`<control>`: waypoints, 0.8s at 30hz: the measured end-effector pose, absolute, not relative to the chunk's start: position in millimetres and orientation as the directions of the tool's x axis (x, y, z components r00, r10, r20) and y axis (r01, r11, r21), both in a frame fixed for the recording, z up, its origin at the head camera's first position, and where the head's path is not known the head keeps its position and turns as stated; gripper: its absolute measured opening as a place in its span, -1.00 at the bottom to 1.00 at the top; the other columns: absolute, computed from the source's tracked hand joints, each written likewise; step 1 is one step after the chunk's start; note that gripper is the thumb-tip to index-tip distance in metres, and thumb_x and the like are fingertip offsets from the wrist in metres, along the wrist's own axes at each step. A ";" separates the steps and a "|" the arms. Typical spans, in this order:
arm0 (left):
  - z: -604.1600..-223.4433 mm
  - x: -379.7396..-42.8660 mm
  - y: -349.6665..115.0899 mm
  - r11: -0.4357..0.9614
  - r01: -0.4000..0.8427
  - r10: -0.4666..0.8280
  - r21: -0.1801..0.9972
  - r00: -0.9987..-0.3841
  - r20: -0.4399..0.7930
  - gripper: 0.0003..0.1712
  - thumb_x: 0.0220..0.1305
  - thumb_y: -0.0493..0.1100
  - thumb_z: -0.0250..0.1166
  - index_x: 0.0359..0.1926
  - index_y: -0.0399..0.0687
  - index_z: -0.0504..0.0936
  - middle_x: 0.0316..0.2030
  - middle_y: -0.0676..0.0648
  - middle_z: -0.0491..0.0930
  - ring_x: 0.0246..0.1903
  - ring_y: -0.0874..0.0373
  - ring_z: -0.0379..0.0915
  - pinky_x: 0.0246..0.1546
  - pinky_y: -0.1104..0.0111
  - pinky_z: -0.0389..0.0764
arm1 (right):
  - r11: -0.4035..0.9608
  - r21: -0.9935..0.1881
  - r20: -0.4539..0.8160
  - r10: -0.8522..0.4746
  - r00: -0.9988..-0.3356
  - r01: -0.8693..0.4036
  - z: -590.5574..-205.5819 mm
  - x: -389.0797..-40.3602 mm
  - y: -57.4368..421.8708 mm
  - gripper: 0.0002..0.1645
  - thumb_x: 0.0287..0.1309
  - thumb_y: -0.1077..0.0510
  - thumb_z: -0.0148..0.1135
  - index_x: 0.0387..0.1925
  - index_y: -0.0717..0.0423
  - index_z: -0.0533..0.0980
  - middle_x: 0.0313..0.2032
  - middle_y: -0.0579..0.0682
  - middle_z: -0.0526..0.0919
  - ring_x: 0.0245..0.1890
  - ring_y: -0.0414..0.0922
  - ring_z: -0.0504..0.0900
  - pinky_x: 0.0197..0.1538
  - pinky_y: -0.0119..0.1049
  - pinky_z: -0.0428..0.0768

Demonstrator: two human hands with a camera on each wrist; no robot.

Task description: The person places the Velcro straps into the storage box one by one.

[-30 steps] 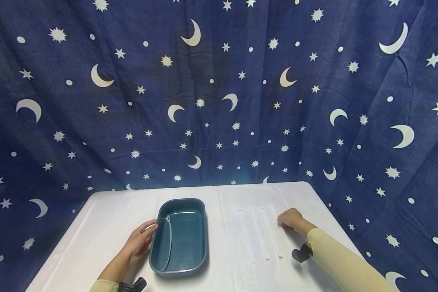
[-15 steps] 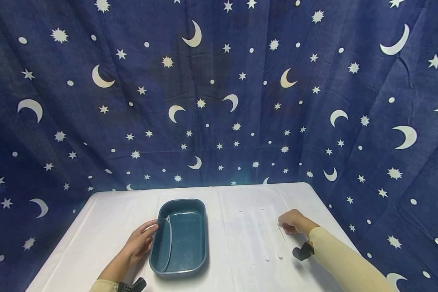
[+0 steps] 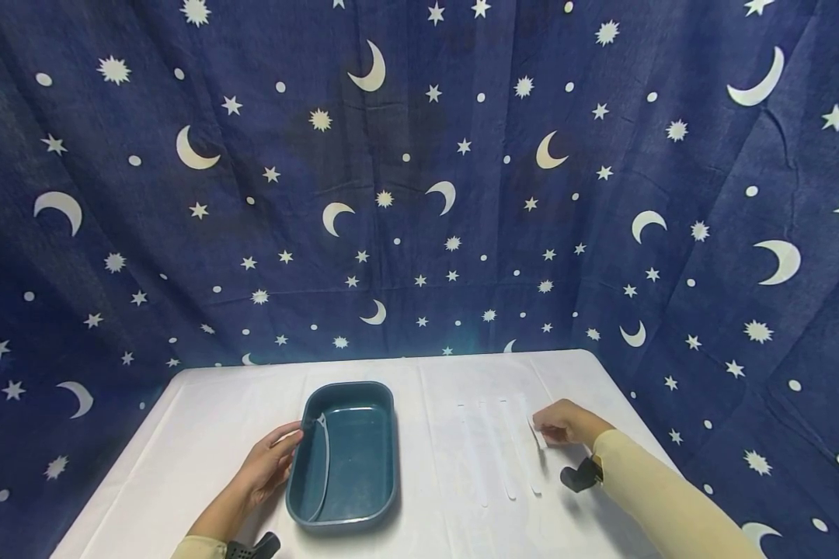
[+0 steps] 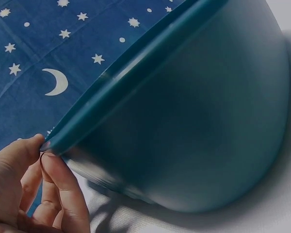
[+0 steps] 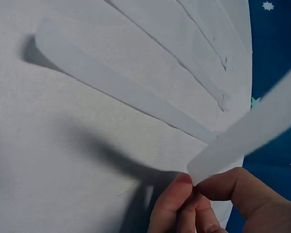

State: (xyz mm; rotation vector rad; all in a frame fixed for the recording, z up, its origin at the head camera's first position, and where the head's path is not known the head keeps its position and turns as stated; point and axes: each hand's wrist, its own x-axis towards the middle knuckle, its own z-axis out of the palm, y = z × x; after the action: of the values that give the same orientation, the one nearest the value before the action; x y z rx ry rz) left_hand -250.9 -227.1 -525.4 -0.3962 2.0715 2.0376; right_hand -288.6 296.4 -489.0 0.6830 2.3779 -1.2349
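My left hand [image 3: 266, 464] pinches the rim of a teal plastic tub [image 4: 184, 121] at its left side, thumb on top and fingers below. A thin grey curved strip [image 3: 326, 462] runs along the inside left of the tub. On the right of the table, my right hand [image 3: 566, 423] holds one end of a white strip [image 5: 247, 128] between thumb and fingers. That strip is raised, its free end pointing up and away in the right wrist view. Beside it, several similar white strips [image 5: 121, 87] lie flat, side by side, with slightly curled ends.
The white-covered table [image 3: 433, 512] has soft creases in its cloth. A dark blue curtain [image 3: 419, 233] with moons and stars hangs behind and on the sides. Black wrist mounts [image 3: 580, 475] sit on both forearms.
The white strip in my right hand has come off the tablecloth and now bends upward. That hand has shifted very slightly to the right. My left hand and the tub stay put.
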 end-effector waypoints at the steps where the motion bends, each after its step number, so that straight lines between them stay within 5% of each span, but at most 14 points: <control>1: -525.4 -250.9 -226.9 0.005 -0.333 -0.042 0.943 -0.942 -0.332 -0.25 0.31 0.08 0.30 0.38 -0.18 0.31 -0.11 0.02 0.65 -0.24 0.27 0.62 -0.24 0.43 0.70 | 0.501 -0.651 -0.529 0.239 -0.814 0.570 -487.7 -288.7 296.4 -0.88 -0.05 0.37 0.18 -0.40 0.38 0.53 -0.61 0.00 0.49 -0.62 -0.22 0.48 -0.47 -0.53 0.56; 6: -525.6 -251.3 -227.0 0.001 -0.335 -0.036 0.942 -0.942 -0.334 -0.22 0.30 0.09 0.31 0.39 -0.18 0.29 -0.09 0.00 0.65 -0.22 0.26 0.63 -0.18 0.38 0.71 | 0.472 -0.663 -0.551 0.217 -0.805 0.581 -485.5 -290.1 298.1 -0.84 -0.06 0.37 0.19 -0.35 0.40 0.54 -0.62 -0.02 0.49 -0.62 -0.22 0.48 -0.47 -0.53 0.56; 13: -527.2 -251.8 -228.5 0.008 -0.334 -0.039 0.943 -0.942 -0.333 -0.23 0.30 0.09 0.31 0.39 -0.16 0.30 -0.15 0.03 0.65 -0.29 0.29 0.62 -0.35 0.51 0.67 | 0.353 -0.693 -0.591 0.223 -0.775 0.629 -485.7 -293.9 300.3 -0.70 -0.05 0.38 0.25 -0.20 0.43 0.49 -0.58 0.01 0.52 -0.59 -0.22 0.53 -0.39 -0.50 0.65; 24: -527.0 -251.7 -228.4 0.002 -0.330 -0.041 0.944 -0.943 -0.329 -0.24 0.30 0.08 0.31 0.38 -0.17 0.30 -0.18 0.04 0.66 -0.32 0.29 0.62 -0.41 0.54 0.65 | 0.189 -0.753 -0.605 0.179 -0.776 0.631 -480.9 -293.5 302.2 -0.79 0.02 0.41 0.26 -0.24 0.39 0.52 -0.59 -0.03 0.54 -0.58 -0.25 0.53 -0.39 -0.54 0.63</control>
State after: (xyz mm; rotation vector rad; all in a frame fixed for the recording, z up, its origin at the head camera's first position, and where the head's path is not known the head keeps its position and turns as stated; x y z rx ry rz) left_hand -251.7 -228.4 -527.0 -0.3907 2.0653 2.0459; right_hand -293.5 302.2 -480.9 0.7605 2.0890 -1.6133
